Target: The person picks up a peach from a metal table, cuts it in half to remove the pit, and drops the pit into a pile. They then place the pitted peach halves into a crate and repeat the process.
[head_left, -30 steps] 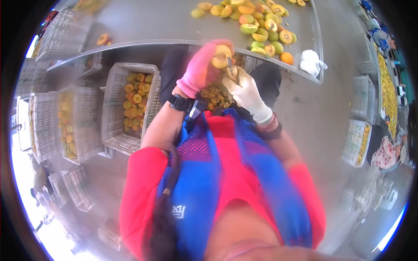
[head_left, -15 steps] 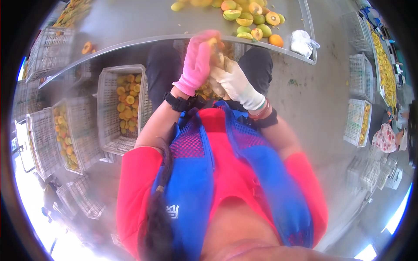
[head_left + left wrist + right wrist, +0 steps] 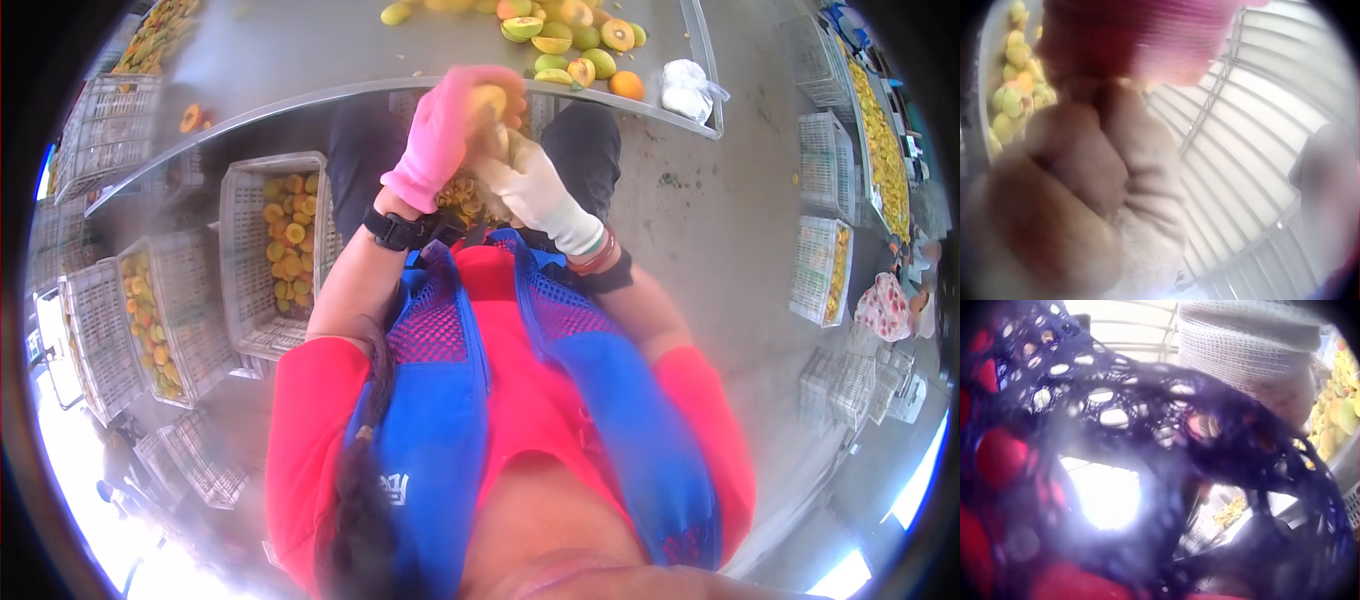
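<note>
In the head view the left hand (image 3: 440, 138), in a pink glove, grips a yellow-orange fruit (image 3: 487, 103) above the lap. Close against it, the right hand (image 3: 530, 188) in a white glove has its fingers curled round something at the fruit's lower side; blur hides what it is. The left wrist view shows the pink glove (image 3: 1147, 37) at the top and the white glove (image 3: 1147, 181) just below it. Dark mesh cloth (image 3: 1222, 425) covers much of the right wrist view, with the white glove (image 3: 1247, 356) behind.
A metal table (image 3: 330, 50) with a raised rim carries cut fruit (image 3: 552, 38) and a white bag (image 3: 687, 90). Left of the legs stands a crate (image 3: 240, 250) holding fruit halves. More crates (image 3: 150, 320) stand at far left, others (image 3: 822, 270) at far right.
The view has shifted, so table and fruit sit higher. The fruit, earlier showing its cut face, has turned within the pink glove. The blade seen in the white glove earlier is no longer visible.
</note>
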A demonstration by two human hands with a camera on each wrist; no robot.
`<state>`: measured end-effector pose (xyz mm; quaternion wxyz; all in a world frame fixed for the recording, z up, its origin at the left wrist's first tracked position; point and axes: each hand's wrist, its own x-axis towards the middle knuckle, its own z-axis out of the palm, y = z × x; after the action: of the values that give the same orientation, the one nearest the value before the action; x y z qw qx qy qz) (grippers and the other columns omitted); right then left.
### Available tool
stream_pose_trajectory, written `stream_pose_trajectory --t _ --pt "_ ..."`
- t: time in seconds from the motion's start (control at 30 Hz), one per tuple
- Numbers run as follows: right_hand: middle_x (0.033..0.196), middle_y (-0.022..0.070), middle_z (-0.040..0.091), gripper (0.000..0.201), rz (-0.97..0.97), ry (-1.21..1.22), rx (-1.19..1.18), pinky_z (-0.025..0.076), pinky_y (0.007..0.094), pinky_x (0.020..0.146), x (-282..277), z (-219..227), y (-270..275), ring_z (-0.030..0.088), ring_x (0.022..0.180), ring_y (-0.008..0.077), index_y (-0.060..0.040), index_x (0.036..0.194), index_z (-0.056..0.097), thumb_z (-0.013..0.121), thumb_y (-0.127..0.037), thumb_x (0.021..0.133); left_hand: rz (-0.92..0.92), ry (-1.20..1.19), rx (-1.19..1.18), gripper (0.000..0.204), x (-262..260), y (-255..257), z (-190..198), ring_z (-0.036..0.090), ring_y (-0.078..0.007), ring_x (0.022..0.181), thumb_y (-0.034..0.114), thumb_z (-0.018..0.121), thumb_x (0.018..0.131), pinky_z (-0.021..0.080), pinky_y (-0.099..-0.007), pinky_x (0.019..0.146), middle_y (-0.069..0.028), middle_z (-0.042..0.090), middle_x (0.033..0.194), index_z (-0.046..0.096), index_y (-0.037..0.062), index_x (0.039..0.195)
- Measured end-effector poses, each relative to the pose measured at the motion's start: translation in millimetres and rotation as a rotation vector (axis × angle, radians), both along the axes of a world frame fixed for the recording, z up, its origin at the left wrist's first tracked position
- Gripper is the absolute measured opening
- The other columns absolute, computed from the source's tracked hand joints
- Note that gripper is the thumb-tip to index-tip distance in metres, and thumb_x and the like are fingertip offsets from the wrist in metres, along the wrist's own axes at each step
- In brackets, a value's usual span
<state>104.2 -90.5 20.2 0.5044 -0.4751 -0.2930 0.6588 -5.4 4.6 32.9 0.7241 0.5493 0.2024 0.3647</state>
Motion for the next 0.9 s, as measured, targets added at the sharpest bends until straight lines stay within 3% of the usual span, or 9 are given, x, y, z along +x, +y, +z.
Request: stream_pose_trajectory --t 0.1,0.17,0.3,0.47,0.57,0.67,0.73,0.8,0.9 --pt "0.064 -0.0023 0.05 0.01 -0.11 -0.306 0.34 0.032 0.0232 0.04 -4 -15 2 0.043 0.045 0.0065 -0.0089 0.091 0.055 0.057 -0.017 0.096 0.212 0.113 -0.12 0.071 9 -4 8 0.066 -0.0222 0.074 0.056 0.031 0.103 0.054 -0.0322 0.074 -0.0141 0.069 0.086 0.067 -0.0051 0.095" --pt "0.063 -0.0025 0.048 0.013 0.238 0.3 -0.138 0.031 0.0241 0.038 13 14 -3 0.042 0.043 0.0071 -0.0095 0.087 0.053 0.057 -0.018 0.095 0.163 0.068 -0.092 0.072 5 -1 4 0.065 -0.0225 0.074 0.056 0.03 0.103 0.054 -0.0321 0.073 -0.0147 0.069 0.086 0.067 -0.0054 0.093" --pt "0.061 -0.0024 0.045 0.014 0.323 0.233 -0.098 0.03 0.0242 0.037 16 14 -6 0.041 0.042 0.0074 -0.0098 0.086 0.051 0.057 -0.019 0.095 0.007 0.016 0.097 0.072 -5 7 -5 0.064 -0.0239 0.072 0.054 0.029 0.104 0.053 -0.0325 0.07 -0.0165 0.068 0.083 0.067 -0.0056 0.087" --pt "0.058 -0.0039 0.043 0.012 0.435 -0.011 -0.078 0.029 0.0231 0.036 9 24 -5 0.041 0.042 0.0062 -0.01 0.087 0.051 0.056 -0.018 0.094 -0.071 0.105 0.027 0.065 -11 7 -12 0.062 -0.0225 0.071 0.041 0.027 0.107 0.052 -0.0334 0.069 -0.0176 0.069 0.084 0.066 -0.0069 0.086" --pt "0.059 -0.004 0.043 0.011 0.51 0.215 -0.164 0.03 0.0232 0.037 12 5 -5 0.041 0.043 0.0063 -0.0107 0.086 0.05 0.056 -0.017 0.093 -0.117 0.224 0.14 0.062 -15 7 -9 0.064 -0.0211 0.073 0.037 0.027 0.107 0.053 -0.0319 0.071 -0.0166 0.069 0.085 0.067 -0.0069 0.089" --pt "0.058 -0.0026 0.041 0.014 0.496 0.093 -0.037 0.03 0.0239 0.036 3 -3 -3 0.038 0.041 0.0063 -0.0084 0.092 0.048 0.057 -0.019 0.095 -0.012 0.144 0.038 0.06 -25 14 -3 0.067 -0.0203 0.076 0.037 0.028 0.107 0.055 -0.0304 0.073 -0.0149 0.07 0.087 0.067 -0.0058 0.091" --pt "0.058 -0.0016 0.043 0.014 0.473 0.014 -0.059 0.031 0.0246 0.037 0 5 -4 0.04 0.041 0.0069 -0.0077 0.091 0.049 0.058 -0.018 0.094 0.299 0.225 0.14 0.059 -52 29 -2 0.069 -0.0183 0.077 0.043 0.032 0.106 0.057 -0.0311 0.075 -0.0133 0.071 0.092 0.069 -0.0028 0.099" --pt "0.064 -0.0012 0.049 0.01 0.442 -0.214 -0.063 0.033 0.0244 0.038 4 8 -6 0.043 0.046 0.006 -0.008 0.09 0.051 0.057 -0.016 0.092 0.558 0.325 -0.075 0.057 -89 50 -11 0.071 -0.0193 0.079 0.044 0.042 0.103 0.056 -0.0317 0.076 -0.0138 0.072 0.088 0.071 -0.0044 0.097" --pt "0.066 0.0029 0.052 0.016 0.328 -0.487 0.096 0.041 0.0279 0.049 9 -27 -12 0.048 0.052 0.0107 -0.003 0.094 0.051 0.059 -0.017 0.093 0.588 1.224 0.3 0.045 -158 70 -4 0.066 -0.0281 0.102 0.041 0.052 0.099 0.05 -0.0375 0.093 -0.0151 0.071 0.104 0.069 0.0007 0.109"
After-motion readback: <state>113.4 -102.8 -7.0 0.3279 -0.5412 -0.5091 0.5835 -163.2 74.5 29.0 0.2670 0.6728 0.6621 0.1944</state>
